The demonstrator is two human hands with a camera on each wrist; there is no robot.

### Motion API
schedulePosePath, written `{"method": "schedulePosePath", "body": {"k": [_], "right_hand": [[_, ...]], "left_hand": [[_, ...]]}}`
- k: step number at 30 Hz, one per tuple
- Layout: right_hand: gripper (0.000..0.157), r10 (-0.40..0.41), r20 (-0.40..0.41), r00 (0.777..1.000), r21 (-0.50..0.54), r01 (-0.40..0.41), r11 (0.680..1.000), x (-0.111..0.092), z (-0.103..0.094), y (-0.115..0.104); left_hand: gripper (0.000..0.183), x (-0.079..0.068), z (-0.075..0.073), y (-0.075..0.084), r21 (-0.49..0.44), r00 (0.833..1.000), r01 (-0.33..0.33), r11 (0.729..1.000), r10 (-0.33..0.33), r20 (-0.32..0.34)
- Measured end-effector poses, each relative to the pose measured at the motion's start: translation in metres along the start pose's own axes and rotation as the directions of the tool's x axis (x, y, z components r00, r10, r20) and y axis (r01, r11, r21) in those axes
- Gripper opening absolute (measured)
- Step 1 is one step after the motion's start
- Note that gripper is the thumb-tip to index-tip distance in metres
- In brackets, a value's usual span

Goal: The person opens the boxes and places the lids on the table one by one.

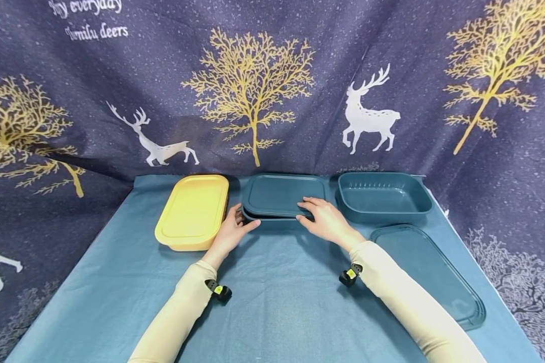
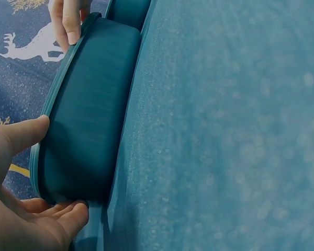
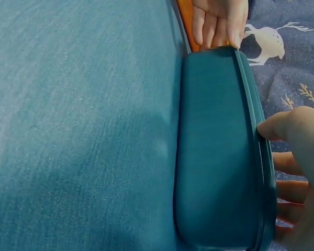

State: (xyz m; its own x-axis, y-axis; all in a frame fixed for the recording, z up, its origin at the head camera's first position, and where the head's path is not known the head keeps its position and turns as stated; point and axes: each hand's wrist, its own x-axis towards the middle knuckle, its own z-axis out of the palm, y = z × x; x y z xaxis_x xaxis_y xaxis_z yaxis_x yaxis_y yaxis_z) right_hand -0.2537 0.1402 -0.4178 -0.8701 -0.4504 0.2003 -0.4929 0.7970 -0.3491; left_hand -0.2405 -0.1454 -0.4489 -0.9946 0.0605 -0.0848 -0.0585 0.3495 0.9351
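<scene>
A dark teal food container (image 1: 279, 223) stands at the middle of the table's far edge, its matching lid (image 1: 283, 194) on top. Along the front left a dark gap shows between lid and rim. My left hand (image 1: 230, 232) holds the container's left front corner, thumb (image 2: 29, 133) at the front rim and fingers round the end. With my right hand (image 1: 325, 220) I grip the lid near its front right corner; the thumb (image 3: 276, 127) is at the front edge and the fingers (image 3: 292, 191) lie over the top.
Left of the container sits a yellow lidded box (image 1: 193, 209). An uncovered teal container (image 1: 383, 194) stands at the right, and another teal lid (image 1: 429, 272) lies flat in front of it, partly under my right forearm. A patterned cloth (image 1: 286, 101) hangs behind the table.
</scene>
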Motion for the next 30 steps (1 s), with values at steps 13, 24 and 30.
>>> {"method": "schedulePosePath", "body": {"k": [13, 24, 30], "right_hand": [[0.050, -0.006, -0.002, 1.000, 0.007, 0.006, 1.000, 0.005, -0.001, 0.004], [0.051, -0.010, 0.005, 1.000, 0.012, 0.010, 1.000, 0.012, -0.003, 0.016], [0.053, -0.016, 0.017, 1.000, 0.012, 0.016, 1.000, 0.013, -0.006, 0.017]], "left_hand": [[0.091, 0.001, -0.001, -0.001, -0.003, 1.000, -0.009, 1.000, 0.009, 0.001], [0.091, 0.001, 0.000, 0.000, -0.021, 1.000, -0.007, 1.000, 0.007, 0.000], [0.094, 0.001, -0.002, 0.001, -0.033, 1.000, -0.023, 0.999, 0.023, 0.010]]}}
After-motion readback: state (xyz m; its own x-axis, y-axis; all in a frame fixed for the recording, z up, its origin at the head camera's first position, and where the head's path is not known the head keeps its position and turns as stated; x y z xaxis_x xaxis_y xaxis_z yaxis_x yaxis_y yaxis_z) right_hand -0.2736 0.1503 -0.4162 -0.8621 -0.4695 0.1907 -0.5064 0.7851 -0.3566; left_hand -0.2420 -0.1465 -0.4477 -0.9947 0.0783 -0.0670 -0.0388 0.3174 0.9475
